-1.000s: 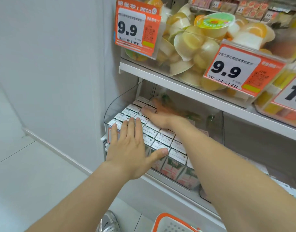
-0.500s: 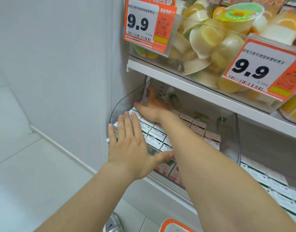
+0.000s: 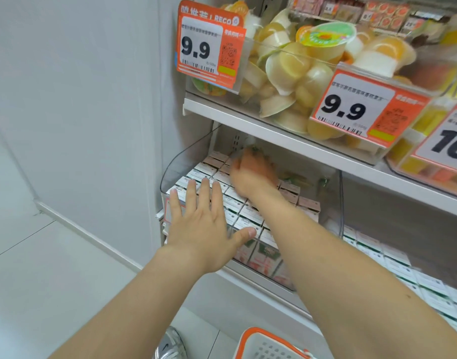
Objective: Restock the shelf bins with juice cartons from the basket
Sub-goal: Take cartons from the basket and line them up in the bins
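Small white and pink juice cartons [image 3: 239,203] stand in tight rows in a clear plastic shelf bin [image 3: 180,164] on the lower shelf. My left hand [image 3: 201,229] lies flat and open against the bin's front, thumb on the front cartons. My right hand [image 3: 250,174] reaches under the upper shelf, palm down over the back rows. It is motion-blurred, with nothing visible in it. The white basket with an orange rim [image 3: 271,343] sits on the floor at the bottom edge; its contents are out of view.
A second bin of cartons [image 3: 403,268] adjoins on the right. The upper shelf [image 3: 274,130] holds clear bins of jelly cups [image 3: 294,73] with orange 9.9 price tags, low over the carton bin. A white wall [image 3: 92,99] is on the left. A shoe [image 3: 170,343] shows by the basket.
My right hand slid over the carton tops toward the back of the bin, then came a little way back to the right. My left hand has stayed on the bin's front.
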